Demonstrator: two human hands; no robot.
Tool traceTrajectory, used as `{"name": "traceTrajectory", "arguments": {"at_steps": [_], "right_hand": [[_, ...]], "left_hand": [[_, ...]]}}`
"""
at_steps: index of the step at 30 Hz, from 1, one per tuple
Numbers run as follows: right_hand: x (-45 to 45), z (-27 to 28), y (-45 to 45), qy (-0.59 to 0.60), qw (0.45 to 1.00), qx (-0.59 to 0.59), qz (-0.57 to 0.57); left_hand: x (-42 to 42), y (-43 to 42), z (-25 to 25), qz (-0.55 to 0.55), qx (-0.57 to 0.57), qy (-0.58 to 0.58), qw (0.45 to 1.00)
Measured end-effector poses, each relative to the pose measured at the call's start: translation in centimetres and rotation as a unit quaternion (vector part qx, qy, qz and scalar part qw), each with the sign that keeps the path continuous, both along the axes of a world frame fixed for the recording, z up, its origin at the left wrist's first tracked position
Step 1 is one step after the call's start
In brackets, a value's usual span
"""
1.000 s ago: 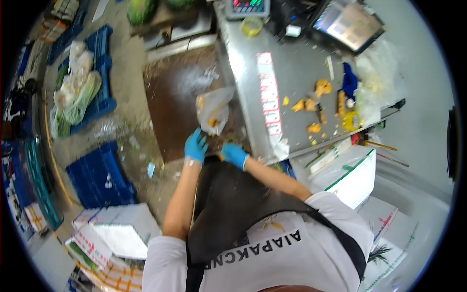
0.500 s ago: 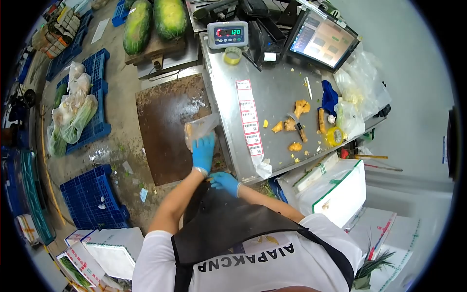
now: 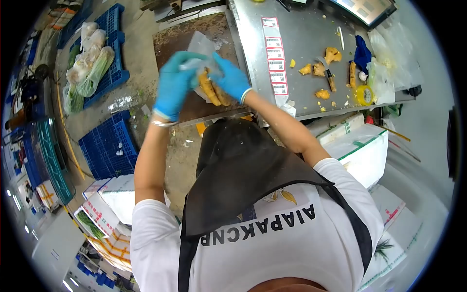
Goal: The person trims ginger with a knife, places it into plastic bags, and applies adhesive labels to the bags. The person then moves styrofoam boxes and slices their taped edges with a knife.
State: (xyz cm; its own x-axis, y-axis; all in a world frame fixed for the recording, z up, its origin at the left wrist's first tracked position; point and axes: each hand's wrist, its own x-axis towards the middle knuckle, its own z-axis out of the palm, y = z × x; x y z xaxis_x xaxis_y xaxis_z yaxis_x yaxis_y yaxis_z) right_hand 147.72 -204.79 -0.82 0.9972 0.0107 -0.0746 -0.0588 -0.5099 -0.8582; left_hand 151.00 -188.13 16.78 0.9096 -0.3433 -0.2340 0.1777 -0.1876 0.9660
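A clear plastic bag (image 3: 201, 45) with long yellow-brown root pieces, apparently ginger (image 3: 210, 90), hangs upright in front of my apron. My left hand (image 3: 173, 86), in a blue glove, is closed on the bag's upper left side. On the other side, my gloved right hand (image 3: 231, 79) has its fingers bent against the bag near its gathered top. The fingertips of both hands are partly hidden by plastic. Below the bag is a rusty brown board (image 3: 163, 46).
At right, a steel table (image 3: 306, 29) carries a strip of labels (image 3: 276, 63), ginger pieces (image 3: 333, 55), a knife (image 3: 331, 80), yellow tape (image 3: 364, 95) and a blue cloth (image 3: 361, 53). Blue pallets (image 3: 108, 146) and bagged vegetables (image 3: 90, 63) lie on the floor at left.
The bag has been lifted off the brown board and brought upright toward me. My right hand has risen from beside the apron to the bag. The view has tilted downward.
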Motion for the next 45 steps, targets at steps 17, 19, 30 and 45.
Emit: {"name": "traceTrajectory", "arguments": {"at_steps": [17, 19, 30, 45], "right_hand": [[-1.2, 4.6, -1.7, 0.288, 0.859, 0.422, 0.023], [-0.7, 1.1, -4.5, 0.287, 0.92, 0.266, 0.018], [-5.4, 12.5, 4.5, 0.207, 0.853, 0.361, 0.314], [-3.1, 14.6, 8.9, -0.128, 0.952, -0.043, 0.276]], "left_hand": [[-12.5, 15.2, -17.2, 0.323, -0.429, 0.328, 0.777], [-13.9, 15.7, -16.5, 0.318, -0.485, 0.293, 0.76], [-17.2, 9.9, -6.4, 0.245, -0.283, 0.047, 0.926], [-17.6, 6.7, -7.9, 0.204, -0.107, 0.043, 0.972]]}}
